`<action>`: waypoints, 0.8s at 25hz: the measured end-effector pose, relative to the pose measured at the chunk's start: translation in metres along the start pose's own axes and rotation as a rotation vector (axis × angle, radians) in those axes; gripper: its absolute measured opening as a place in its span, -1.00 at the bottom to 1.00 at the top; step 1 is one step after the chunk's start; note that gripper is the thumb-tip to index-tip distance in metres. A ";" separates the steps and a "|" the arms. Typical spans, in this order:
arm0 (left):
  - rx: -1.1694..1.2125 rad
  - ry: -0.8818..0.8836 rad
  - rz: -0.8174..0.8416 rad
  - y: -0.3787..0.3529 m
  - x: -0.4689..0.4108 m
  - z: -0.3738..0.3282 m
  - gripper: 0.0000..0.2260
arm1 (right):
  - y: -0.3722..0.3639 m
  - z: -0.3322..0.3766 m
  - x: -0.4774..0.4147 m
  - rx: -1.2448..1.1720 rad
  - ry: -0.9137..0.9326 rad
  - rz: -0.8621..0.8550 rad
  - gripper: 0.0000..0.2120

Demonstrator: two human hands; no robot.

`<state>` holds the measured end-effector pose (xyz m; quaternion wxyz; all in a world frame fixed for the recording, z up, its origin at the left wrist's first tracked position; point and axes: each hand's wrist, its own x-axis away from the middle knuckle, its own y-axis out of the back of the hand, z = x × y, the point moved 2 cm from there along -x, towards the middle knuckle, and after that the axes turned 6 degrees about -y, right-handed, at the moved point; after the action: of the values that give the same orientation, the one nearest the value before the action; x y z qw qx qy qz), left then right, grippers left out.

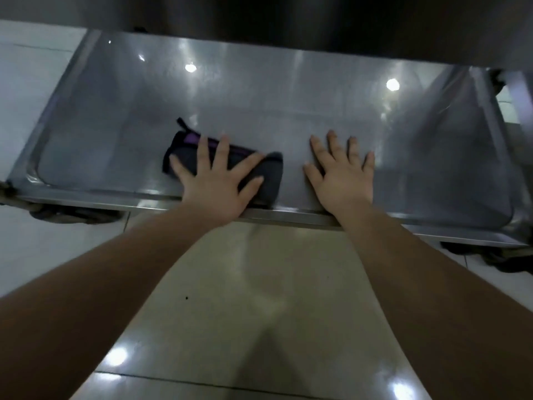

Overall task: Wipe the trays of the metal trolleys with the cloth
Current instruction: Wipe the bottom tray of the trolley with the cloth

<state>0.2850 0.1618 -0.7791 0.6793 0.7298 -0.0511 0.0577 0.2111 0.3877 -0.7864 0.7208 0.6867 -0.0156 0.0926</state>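
We find the cloth (272, 176) lying flat in the tray (259, 90), near the tray's front edge and left of centre. It is dark grey, folded, with a purple strip along its far side. The left hand (216, 180) presses down on the cloth with fingers straight and spread wide, gripping nothing. The right hand (343, 174) lies palm-down on bare metal just beside the cloth, not touching it, with fingers likewise straight and apart. Both wrists cross the front rim (86, 199) of the tray. The tray surface is shiny steel and reflects two round lights. A darker upper shelf (288, 15) overhangs the tray's far side. Below the rim we see castors (72, 215) at the left and right corners, standing on a glossy tiled floor (259, 298).
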 end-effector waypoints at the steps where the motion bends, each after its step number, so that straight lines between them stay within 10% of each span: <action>1: -0.017 0.021 -0.002 -0.003 0.021 0.014 -0.46 | 0.002 0.002 0.000 -0.001 -0.002 0.018 -0.44; 7: -0.008 0.127 -0.011 -0.003 0.030 0.026 -0.48 | 0.023 0.057 0.015 -0.116 0.192 -0.176 -0.55; 11: 0.018 0.111 -0.035 -0.004 0.040 0.045 -0.48 | 0.015 0.131 0.010 -0.395 0.164 0.052 -0.55; 20: -0.013 0.174 -0.029 0.004 0.050 0.141 -0.49 | -0.010 0.136 0.013 0.088 0.205 0.042 -0.36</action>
<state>0.3361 0.0213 -0.7769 0.6865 0.7185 0.0180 0.1108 0.2396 0.2537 -0.7863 0.6857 0.7042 0.0480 0.1780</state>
